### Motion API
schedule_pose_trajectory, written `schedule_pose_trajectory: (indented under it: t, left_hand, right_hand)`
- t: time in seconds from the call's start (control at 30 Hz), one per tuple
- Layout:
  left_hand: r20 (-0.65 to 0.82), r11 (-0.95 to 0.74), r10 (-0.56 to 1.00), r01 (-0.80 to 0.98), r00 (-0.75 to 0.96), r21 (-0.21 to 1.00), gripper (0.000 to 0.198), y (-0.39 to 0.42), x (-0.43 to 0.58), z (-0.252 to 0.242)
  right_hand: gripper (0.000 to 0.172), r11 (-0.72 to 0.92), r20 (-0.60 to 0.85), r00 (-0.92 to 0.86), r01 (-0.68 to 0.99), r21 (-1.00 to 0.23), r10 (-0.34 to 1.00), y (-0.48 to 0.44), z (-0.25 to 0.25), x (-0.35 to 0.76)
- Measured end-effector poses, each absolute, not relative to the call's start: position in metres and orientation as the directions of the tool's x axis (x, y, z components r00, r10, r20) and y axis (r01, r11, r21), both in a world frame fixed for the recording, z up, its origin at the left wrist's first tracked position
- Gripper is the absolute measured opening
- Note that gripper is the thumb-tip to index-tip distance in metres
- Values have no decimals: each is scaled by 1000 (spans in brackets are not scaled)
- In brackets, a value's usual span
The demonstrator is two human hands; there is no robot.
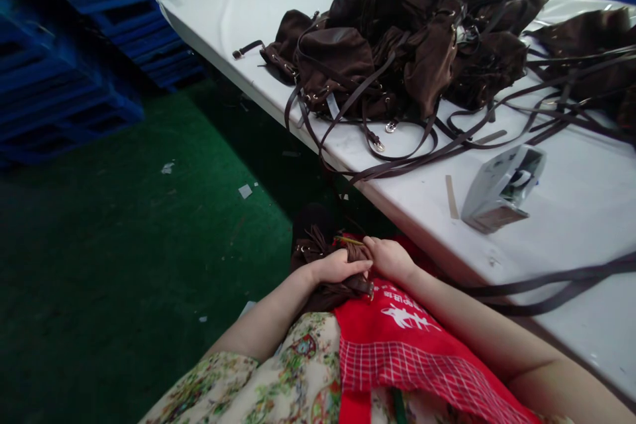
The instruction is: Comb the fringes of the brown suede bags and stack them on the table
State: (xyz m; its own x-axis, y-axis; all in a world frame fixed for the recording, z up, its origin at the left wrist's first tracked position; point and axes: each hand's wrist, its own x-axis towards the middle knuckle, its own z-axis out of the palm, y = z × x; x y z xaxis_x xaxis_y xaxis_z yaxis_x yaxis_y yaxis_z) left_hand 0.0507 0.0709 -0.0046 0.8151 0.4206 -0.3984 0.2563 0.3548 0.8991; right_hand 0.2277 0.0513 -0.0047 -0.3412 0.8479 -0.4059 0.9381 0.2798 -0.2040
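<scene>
A dark brown drawstring bag (330,296) with metal eyelets lies bunched on my lap, partly over a red apron. My left hand (342,266) is closed around its gathered fabric, thumb stretched towards the right. Close beside it, my right hand (391,258) has its fingers curled at the same gathers, almost touching the left. A thin yellowish tool (349,240) sticks out leftwards from the right fingers; its kind is too small to make out. The right palm and the underside of the bag are hidden.
On the white table (571,212) ahead lies a heap of brown bags (382,46) with straps hanging over the edge. A grey-white box (489,195) and a flat stick (451,197) lie nearer. Blue pallets (54,86) stand left on the green floor (163,245).
</scene>
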Motion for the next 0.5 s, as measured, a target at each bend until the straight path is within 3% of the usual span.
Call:
schedule_pose_trajectory:
  t: [0.17,0.37,0.5]
  left_hand:
    - [-383,234,550,304,742,924,50,65,57,-18]
    - [-303,98,561,301,770,948,47,69,56,-20]
    - [-339,-41,510,416,791,909,29,64,74,-20]
  right_hand:
    - [32,213,-346,-236,972,-103,908,74,-17,222]
    - [34,161,-419,-210,976,-148,884,86,-17,205]
    - [37,88,-457,-164,979,-183,874,91,-17,204]
